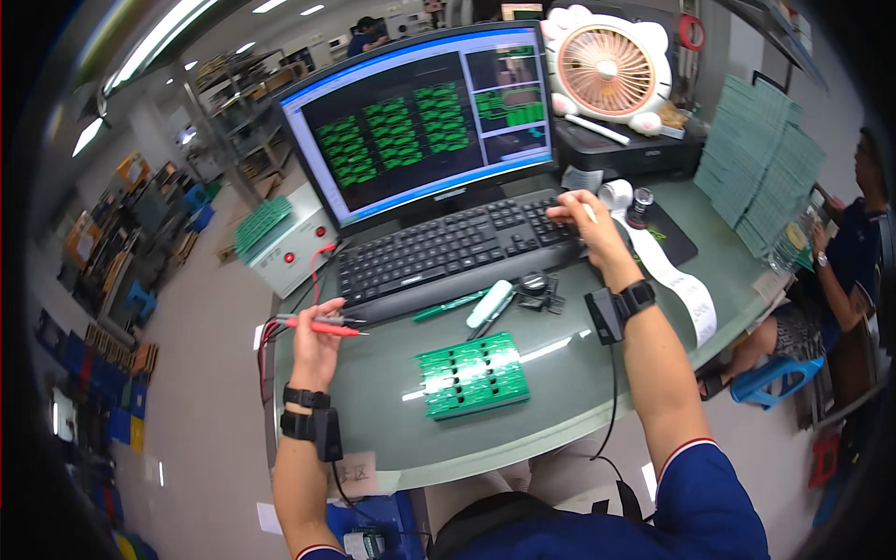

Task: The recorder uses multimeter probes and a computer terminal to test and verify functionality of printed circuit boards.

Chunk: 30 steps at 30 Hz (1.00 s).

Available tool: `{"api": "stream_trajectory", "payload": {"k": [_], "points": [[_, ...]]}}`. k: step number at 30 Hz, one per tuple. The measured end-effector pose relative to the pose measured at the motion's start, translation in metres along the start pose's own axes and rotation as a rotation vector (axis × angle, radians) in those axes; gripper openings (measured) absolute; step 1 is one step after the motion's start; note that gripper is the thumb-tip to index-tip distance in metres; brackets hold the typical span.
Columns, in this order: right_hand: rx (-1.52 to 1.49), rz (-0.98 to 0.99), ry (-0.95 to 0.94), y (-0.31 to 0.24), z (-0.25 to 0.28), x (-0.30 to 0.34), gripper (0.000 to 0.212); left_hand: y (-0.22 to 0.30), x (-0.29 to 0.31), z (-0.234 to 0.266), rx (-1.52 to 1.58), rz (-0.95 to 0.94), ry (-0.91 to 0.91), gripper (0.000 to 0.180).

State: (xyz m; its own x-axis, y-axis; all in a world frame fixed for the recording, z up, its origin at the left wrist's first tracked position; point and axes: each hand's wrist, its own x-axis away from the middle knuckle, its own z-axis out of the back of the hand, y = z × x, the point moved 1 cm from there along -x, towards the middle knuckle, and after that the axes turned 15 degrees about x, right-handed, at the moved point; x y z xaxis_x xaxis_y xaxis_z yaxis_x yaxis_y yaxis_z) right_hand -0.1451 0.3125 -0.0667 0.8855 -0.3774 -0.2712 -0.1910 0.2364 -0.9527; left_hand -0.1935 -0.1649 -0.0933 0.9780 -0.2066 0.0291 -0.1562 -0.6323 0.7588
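Note:
My left hand (317,347), at the left of the desk, is closed on a red test probe (327,328) and a black test probe (338,319). Both tips point right. Over the right end of the black keyboard (448,247), my right hand (586,222) has its fingers curled at the keys. A small white thing (589,213) shows between those fingers, too small to name. Between my forearms lies a green circuit board panel (474,375), with dark parts in rows. Beyond it are a green pen (450,306) and a pale green marker (489,303).
A monitor (425,121) with green board patterns stands behind the keyboard. At left is a white test box (291,245) with boards on top. A paper label strip (679,285), a cat-shaped fan (609,73) and stacked panels (761,154) stand right. Another person (854,238) sits far right.

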Motion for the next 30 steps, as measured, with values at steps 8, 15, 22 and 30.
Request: {"api": "stream_trajectory", "payload": {"k": [8,15,22,30], "points": [[-0.093,0.203,-0.001,-0.044,-0.029,0.019,0.043,0.009,0.003,-0.009,-0.013,-0.234,0.037,0.033],[-0.142,0.193,-0.022,-0.037,-0.067,0.031,0.04,0.026,0.029,-0.038,0.007,-0.21,-0.268,0.036],[0.018,0.332,0.049,-0.025,-0.054,0.047,0.023,-0.023,0.057,-0.082,-0.063,-0.24,-0.054,0.034],[0.093,0.455,0.11,-0.019,-0.061,0.053,0.022,-0.024,0.056,-0.074,-0.151,-0.179,-0.053,0.039]]}}
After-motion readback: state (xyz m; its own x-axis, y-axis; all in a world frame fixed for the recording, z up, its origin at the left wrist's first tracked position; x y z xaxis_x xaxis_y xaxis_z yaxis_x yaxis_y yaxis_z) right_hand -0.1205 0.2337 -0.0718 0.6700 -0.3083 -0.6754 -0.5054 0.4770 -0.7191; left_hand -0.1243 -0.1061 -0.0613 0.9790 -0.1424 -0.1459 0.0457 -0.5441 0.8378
